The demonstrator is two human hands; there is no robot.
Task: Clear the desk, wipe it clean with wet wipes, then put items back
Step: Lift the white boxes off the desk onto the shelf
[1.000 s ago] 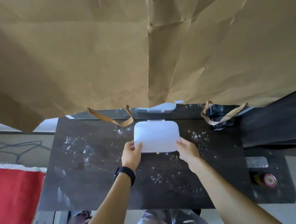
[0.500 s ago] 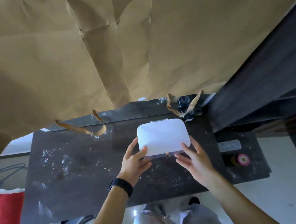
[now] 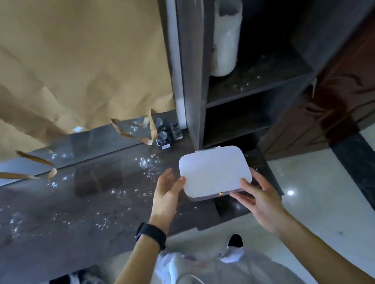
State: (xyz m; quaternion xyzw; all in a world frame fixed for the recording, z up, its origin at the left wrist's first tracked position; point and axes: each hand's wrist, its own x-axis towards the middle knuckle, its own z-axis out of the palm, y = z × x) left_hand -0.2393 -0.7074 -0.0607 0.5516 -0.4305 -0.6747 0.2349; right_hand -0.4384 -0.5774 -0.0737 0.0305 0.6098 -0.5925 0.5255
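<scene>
Dark open-fronted shelf unit (image 3: 193,69), a white wrapped roll (image 3: 227,34) on an upper shelf. Left of the shelf unit, creased brown paper (image 3: 64,62) hanging above a dark speckled bench (image 3: 49,219). Right of it, a reddish-brown panel (image 3: 361,95). Below it, glossy pale floor (image 3: 313,196) crossed by a dark stripe (image 3: 374,188).

The left hand (image 3: 167,197) is pressing the white case (image 3: 214,171) sideways while the right hand (image 3: 261,201) is pinching its near corner, at the bench's (image 3: 72,216) right end.

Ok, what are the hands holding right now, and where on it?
A white box: the left hand presses its left edge, the right hand pinches its near right corner.
</scene>
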